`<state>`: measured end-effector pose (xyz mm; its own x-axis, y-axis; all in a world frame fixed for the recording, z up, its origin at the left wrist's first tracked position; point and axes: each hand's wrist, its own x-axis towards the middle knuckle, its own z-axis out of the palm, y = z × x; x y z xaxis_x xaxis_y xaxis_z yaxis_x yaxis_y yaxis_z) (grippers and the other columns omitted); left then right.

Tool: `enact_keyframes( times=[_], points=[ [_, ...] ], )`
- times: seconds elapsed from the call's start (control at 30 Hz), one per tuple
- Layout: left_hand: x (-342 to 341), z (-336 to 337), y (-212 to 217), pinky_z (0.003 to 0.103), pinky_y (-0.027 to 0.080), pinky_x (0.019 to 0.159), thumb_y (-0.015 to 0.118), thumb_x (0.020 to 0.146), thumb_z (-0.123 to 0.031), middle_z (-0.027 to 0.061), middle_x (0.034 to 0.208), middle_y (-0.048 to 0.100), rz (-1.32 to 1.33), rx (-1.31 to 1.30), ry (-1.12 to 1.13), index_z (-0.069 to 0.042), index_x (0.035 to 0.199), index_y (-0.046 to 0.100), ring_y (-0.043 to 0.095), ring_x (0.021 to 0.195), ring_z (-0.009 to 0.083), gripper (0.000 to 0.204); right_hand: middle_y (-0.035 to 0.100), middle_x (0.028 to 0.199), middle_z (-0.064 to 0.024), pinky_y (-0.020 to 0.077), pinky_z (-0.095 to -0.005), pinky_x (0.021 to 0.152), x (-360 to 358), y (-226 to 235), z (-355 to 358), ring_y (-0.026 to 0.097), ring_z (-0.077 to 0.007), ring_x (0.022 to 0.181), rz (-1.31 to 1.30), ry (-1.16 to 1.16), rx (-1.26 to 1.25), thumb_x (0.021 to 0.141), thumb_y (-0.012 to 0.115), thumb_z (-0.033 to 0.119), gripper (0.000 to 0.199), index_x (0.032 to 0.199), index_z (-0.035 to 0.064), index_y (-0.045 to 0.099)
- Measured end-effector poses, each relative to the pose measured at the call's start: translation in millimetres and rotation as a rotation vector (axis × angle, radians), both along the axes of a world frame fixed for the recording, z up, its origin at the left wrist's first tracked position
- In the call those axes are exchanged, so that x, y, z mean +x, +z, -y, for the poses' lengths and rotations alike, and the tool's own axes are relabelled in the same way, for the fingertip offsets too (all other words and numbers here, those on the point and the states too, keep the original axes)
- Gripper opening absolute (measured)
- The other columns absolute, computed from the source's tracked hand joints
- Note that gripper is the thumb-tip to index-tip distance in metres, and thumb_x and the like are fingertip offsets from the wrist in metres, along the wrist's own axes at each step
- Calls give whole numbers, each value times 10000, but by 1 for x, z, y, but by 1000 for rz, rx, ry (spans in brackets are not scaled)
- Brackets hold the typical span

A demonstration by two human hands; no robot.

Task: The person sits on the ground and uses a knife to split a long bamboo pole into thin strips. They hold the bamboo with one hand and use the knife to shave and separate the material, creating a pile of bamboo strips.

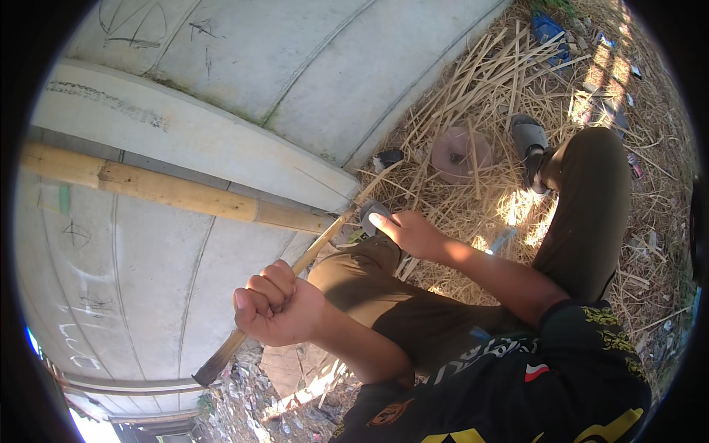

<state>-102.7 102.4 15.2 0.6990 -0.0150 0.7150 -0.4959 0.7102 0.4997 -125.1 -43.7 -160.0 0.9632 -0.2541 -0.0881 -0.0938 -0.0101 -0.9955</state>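
Left hand point(277, 306) fisted around a thin bamboo strip point(325, 240) at mid-length; right hand point(410, 232) pinches it near the thick bamboo pole point(170, 190), against a grey pad on the knee. Strip looks light, springy, splintery-edged; best held mid-shaft. Pole lies across a concrete slab point(221, 66); bamboo slivers point(480, 88) litter the ground, cramped squat

Ground point(650, 244) was basically buried under dry straw and split bamboo strips point(487, 74), scattered every which way. A round pinkish disc point(459, 153) sat on the straw, with a grey sandal point(529, 136) just beside it. A blue scrap point(548, 28) lay further up. The thick bamboo pole point(170, 190) rested across the concrete slabs point(244, 66), butting against the raised concrete edge point(185, 133).
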Motion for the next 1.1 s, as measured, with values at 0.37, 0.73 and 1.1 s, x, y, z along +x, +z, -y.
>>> enact_keyframes(
  times=[0.37, 0.73, 1.1],
  points=[
    [-19, 1, 4, 286, 117, 449, 398, 936, -177, -26, 470, 133, 15, 82, 40, -180, 576, 148, 64, 439, 92, 438, 635, 637, -182, 533, -461, 674, 6, -72, 32, 667, -370, 722, -192, -184, -481, 956, 365, 635, 736, 704, 1, 640],
    [-16, 0, 10, 287, 97, 446, 399, 958, -173, -32, 467, 143, 88, 72, 73, -179, 579, 166, 82, 428, 81, 445, 574, 541, -197, 518, -454, 583, -5, 23, -11, 657, -354, 605, 231, -140, -496, 947, 412, 617, 735, 582, 0, 576],
    [-37, -65, 48, 278, 115, 411, 311, 1033, -227, -43, 442, 182, 169, 51, -31, -193, 562, 178, 95, 399, 84, 491, 582, 565, -193, 465, -431, 524, 10, -51, 18, 592, -341, 524, -203, -99, 54, 960, 478, 530, 611, 683, 3, 620]
  ],
)
